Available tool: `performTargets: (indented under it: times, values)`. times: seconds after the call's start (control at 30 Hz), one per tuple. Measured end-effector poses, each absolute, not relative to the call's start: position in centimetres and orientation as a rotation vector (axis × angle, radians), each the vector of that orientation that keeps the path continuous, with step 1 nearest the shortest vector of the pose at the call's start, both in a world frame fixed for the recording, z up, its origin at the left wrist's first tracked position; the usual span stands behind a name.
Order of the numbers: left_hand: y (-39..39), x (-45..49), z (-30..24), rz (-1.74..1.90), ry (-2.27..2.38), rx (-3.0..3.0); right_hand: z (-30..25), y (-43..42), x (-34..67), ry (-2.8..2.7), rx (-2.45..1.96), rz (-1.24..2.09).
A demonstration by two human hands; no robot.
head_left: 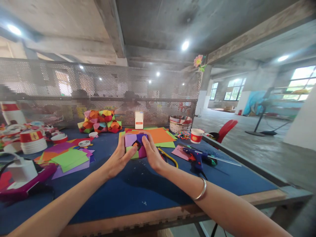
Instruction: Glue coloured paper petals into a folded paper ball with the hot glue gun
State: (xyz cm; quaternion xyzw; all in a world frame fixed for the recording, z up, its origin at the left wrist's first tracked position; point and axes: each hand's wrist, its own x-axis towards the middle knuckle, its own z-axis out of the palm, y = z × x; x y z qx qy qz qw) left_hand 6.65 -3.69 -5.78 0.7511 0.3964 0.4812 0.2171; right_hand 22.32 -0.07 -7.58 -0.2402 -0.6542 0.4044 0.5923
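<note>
Between my two hands is a folded paper ball (142,152) with purple, lilac, green and magenta faces and a dark opening in the side toward me. My left hand (121,154) grips it from the left, the thumb lying across its front. From the right, my right hand (153,153) is closed on it, fingers along the top and side. The ball is held above the blue tabletop (116,197). Just behind it lie orange and green paper sheets (159,135). Scissors with yellow handles (171,156) rest beside my right hand.
Finished paper balls (100,121) are stacked at the back left, near a phone (139,120). Coloured sheets (67,159), stacked paper cups (33,141) and a power strip (29,184) lie left. A blue glue gun (196,156), paper cup (197,135) and woven basket (180,124) stand right.
</note>
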Motion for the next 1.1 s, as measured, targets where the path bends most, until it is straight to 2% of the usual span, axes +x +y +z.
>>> performTargets:
  times: [0.33, 0.43, 0.63, 0.87, 1.1]
  values:
    - [-3.8, 6.7, -5.7, 1.374, 1.111, 1.968, -7.6, 0.2, 22.3, -1.525, -0.553, 0.912]
    - [-3.9, 7.3, -5.2, 1.441, 1.002, 1.648, -7.6, 0.4, 22.3, -1.539, -0.562, 0.928]
    - [-4.5, 8.3, -3.7, 1.343, 0.865, 0.89, -8.3, 0.7, 22.0, -1.559, -0.583, 0.911]
    - [-4.8, 7.8, -3.3, 1.258, 0.954, 0.886, -8.6, 0.6, 21.9, -1.582, -0.53, 0.857]
    - [-5.0, 8.3, -3.4, 1.352, 0.91, 0.831, -8.8, 0.8, 22.0, -1.614, -0.529, 0.786]
